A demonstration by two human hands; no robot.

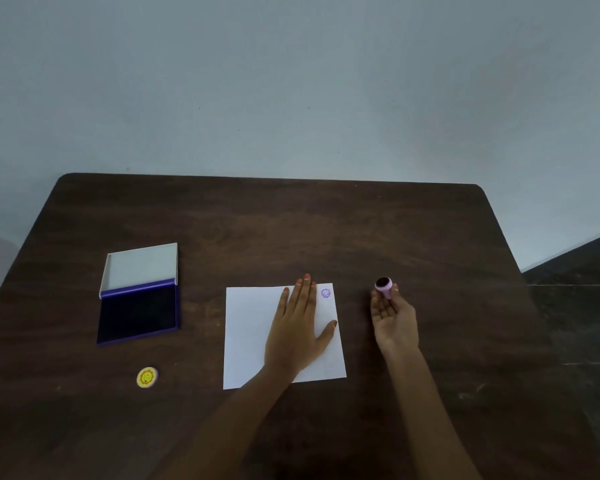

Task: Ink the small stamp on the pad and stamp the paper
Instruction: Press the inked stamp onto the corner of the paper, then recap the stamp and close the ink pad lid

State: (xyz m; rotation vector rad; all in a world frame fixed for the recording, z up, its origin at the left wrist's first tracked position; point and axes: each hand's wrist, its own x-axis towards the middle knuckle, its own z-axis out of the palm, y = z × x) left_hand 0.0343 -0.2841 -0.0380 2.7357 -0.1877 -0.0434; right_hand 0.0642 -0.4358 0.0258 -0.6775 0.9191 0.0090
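A white sheet of paper (250, 334) lies on the dark wooden table (291, 223), with a purple stamped mark (326, 293) near its top right corner. My left hand (298, 327) rests flat on the paper, fingers spread. To the right of the sheet my right hand (394, 317), palm up, holds the small lilac stamp (384, 286) at its fingertips, the dark inked face turned upward. The ink pad (137, 313) sits open at the left, its white lid (141, 266) raised behind the dark blue pad.
A round yellow cap or disc (147, 377) with a printed design lies below the ink pad. A plain pale wall rises behind the table's far edge. A dark surface shows past the table's right edge.
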